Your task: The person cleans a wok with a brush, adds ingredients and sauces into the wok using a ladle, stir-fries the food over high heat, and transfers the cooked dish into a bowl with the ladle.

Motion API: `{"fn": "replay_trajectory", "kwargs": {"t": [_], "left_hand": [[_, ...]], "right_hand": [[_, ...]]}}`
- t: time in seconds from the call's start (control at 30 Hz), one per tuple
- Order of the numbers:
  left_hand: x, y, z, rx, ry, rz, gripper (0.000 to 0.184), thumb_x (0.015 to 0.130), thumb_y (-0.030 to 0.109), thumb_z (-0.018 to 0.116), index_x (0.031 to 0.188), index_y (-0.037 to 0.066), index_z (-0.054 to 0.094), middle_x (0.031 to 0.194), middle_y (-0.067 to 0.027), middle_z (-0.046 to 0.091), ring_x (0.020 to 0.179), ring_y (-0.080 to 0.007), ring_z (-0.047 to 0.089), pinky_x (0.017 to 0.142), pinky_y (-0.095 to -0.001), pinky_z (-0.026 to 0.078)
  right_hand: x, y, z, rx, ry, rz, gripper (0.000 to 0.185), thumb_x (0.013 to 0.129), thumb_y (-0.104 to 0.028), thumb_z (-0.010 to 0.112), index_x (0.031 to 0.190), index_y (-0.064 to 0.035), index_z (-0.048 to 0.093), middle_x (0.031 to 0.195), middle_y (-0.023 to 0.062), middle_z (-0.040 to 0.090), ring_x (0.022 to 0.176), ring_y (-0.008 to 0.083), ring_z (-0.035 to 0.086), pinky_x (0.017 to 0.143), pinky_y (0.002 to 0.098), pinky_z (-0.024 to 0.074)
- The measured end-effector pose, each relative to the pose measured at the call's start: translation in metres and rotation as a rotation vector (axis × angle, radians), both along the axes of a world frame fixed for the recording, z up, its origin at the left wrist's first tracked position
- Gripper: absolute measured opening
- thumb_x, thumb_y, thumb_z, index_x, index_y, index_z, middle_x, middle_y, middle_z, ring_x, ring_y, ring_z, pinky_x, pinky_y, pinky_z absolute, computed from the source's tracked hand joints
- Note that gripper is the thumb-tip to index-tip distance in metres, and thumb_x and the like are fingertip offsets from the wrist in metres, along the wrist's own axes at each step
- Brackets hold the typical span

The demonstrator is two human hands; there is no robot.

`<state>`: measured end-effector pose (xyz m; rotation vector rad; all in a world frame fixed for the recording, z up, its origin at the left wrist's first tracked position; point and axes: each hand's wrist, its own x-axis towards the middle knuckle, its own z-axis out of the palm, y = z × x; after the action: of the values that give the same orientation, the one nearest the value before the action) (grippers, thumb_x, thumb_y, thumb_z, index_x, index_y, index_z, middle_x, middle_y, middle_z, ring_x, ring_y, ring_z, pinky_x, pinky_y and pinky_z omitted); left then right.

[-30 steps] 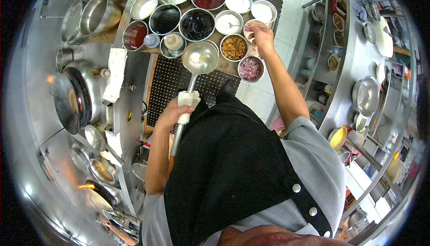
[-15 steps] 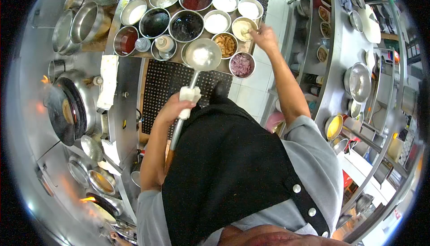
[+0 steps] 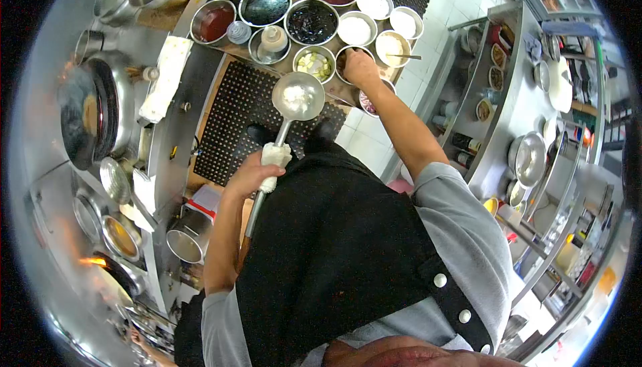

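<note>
My left hand [image 3: 257, 174] is closed around the handle of a ladle [image 3: 286, 128], over a white cloth [image 3: 274, 160] wrapped there. White powder [image 3: 297, 93] lies in the ladle's bowl. My right hand [image 3: 362, 68] reaches down into a steel bowl [image 3: 340, 63]; its fingertips and most of the contents are hidden. Chopped red onion [image 3: 367, 104] sits in the bowl just nearer me, partly covered by my forearm. On the far right side is a bowl of cream-coloured stuff [image 3: 390, 44] with a spoon [image 3: 405, 56] in it. Left of my hand, a bowl holds pale green chopped pieces [image 3: 314, 65].
More bowls hold dark sauce [image 3: 311, 23], red sauce [image 3: 214, 23] and white powder [image 3: 354, 29]. A wok [image 3: 93, 109] and a folded cloth [image 3: 166, 79] are on the left. A perforated black mat [image 3: 234, 116] covers the floor. A steel counter [image 3: 498, 99] runs along the right.
My right hand has left the cream-coloured bowl and dipped into the bowl of brown pieces. A spoon now leans in the cream-coloured bowl. The ladle stays in my left hand; the view has shifted.
</note>
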<state>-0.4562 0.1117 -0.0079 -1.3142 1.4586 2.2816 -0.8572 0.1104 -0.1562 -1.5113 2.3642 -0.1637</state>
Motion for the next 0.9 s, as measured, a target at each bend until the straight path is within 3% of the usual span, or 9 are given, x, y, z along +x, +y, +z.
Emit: {"fn": "replay_trajectory", "kwargs": {"t": [0.3, 0.47, 0.5, 0.6, 0.67, 0.7, 0.8, 0.87, 0.9], "left_hand": [[0.007, -0.01, -0.014, 0.049, 0.004, -0.043, 0.046, 0.08, 0.014, 0.074, 0.123, 0.001, 0.066, 0.11, -0.0075, 0.072, 0.098, -0.0174, 0.067, 0.09, -0.031, 0.051], [0.012, -0.019, -0.028, 0.033, 0.022, -0.148, 0.045, 0.079, 0.013, 0.074, 0.122, 0.001, 0.066, 0.11, -0.0075, 0.072, 0.097, -0.0165, 0.067, 0.089, -0.0307, 0.051], [0.013, -0.022, -0.031, 0.043, 0.022, -0.144, 0.045, 0.079, 0.013, 0.074, 0.122, 0.001, 0.066, 0.11, -0.0075, 0.072, 0.097, -0.0165, 0.067, 0.089, -0.0307, 0.051], [0.014, -0.027, -0.044, 0.053, 0.057, -0.156, 0.042, 0.078, 0.013, 0.074, 0.118, 0.0, 0.067, 0.107, -0.0066, 0.071, 0.094, -0.0166, 0.066, 0.085, -0.031, 0.051], [0.016, -0.032, -0.05, 0.074, 0.083, -0.166, 0.042, 0.078, 0.013, 0.074, 0.118, 0.0, 0.067, 0.107, -0.0067, 0.071, 0.094, -0.0167, 0.066, 0.085, -0.031, 0.051], [0.018, -0.036, -0.055, 0.087, 0.111, -0.179, 0.042, 0.078, 0.013, 0.075, 0.118, 0.0, 0.067, 0.106, -0.0067, 0.071, 0.094, -0.0168, 0.066, 0.085, -0.0311, 0.051], [0.025, -0.045, -0.057, 0.094, 0.104, -0.21, 0.041, 0.078, 0.014, 0.076, 0.116, 0.0, 0.068, 0.107, -0.0079, 0.072, 0.095, -0.0166, 0.066, 0.085, -0.0313, 0.052], [0.031, -0.056, -0.051, 0.1, 0.069, -0.23, 0.041, 0.078, 0.014, 0.076, 0.116, 0.0, 0.068, 0.108, -0.0085, 0.072, 0.096, -0.0166, 0.066, 0.085, -0.0314, 0.052], [0.036, -0.06, -0.05, 0.077, 0.08, -0.233, 0.04, 0.078, 0.014, 0.076, 0.115, 0.0, 0.068, 0.106, -0.0091, 0.072, 0.094, -0.0169, 0.067, 0.084, -0.0316, 0.052]], "right_hand": [[0.008, -0.002, -0.015, 0.071, 0.006, 0.114, 0.027, 0.085, -0.015, 0.064, 0.11, -0.0063, 0.071, 0.111, 0.0258, 0.069, 0.099, 0.04, 0.071, 0.088, 0.0478, 0.058], [0.015, 0.001, 0.029, 0.09, 0.019, -0.085, 0.025, 0.08, -0.014, 0.066, 0.103, -0.0156, 0.077, 0.098, 0.0181, 0.074, 0.091, 0.0358, 0.072, 0.081, 0.0465, 0.0587], [-0.004, 0.009, -0.006, -0.024, -0.051, -0.155, 0.021, 0.079, -0.016, 0.067, 0.097, -0.0149, 0.078, 0.098, 0.0167, 0.074, 0.087, 0.0364, 0.072, 0.078, 0.0459, 0.0585], [0.009, 0.015, 0.024, -0.192, -0.151, -0.17, 0.017, 0.08, -0.016, 0.069, 0.093, -0.0126, 0.079, 0.095, 0.0167, 0.075, 0.083, 0.0336, 0.073, 0.076, 0.0443, 0.0586], [0.047, 0.015, 0.052, -0.216, -0.607, -0.294, 0.017, 0.079, -0.015, 0.072, 0.094, -0.0107, 0.079, 0.092, 0.0168, 0.076, 0.081, 0.0295, 0.074, 0.076, 0.0412, 0.0585], [0.063, 0.016, 0.039, -0.209, -0.598, -0.215, 0.019, 0.079, -0.012, 0.072, 0.095, -0.0084, 0.079, 0.092, 0.0172, 0.076, 0.081, 0.0266, 0.075, 0.077, 0.0398, 0.0582], [0.114, 0.005, 0.077, -0.074, -0.653, -0.086, 0.02, 0.078, -0.011, 0.071, 0.096, -0.0079, 0.079, 0.09, 0.0183, 0.075, 0.081, 0.0305, 0.074, 0.079, 0.0396, 0.058], [0.116, -0.008, 0.066, -0.116, -0.363, 0.017, 0.019, 0.086, -0.01, 0.065, 0.1, -0.0025, 0.075, 0.086, 0.0145, 0.075, 0.07, 0.0261, 0.07, 0.066, 0.0369, 0.0555], [0.115, -0.017, 0.063, -0.111, -0.363, 0.015, 0.019, 0.086, -0.01, 0.065, 0.1, -0.0025, 0.075, 0.086, 0.0145, 0.075, 0.07, 0.0261, 0.07, 0.066, 0.0369, 0.0555]]}}
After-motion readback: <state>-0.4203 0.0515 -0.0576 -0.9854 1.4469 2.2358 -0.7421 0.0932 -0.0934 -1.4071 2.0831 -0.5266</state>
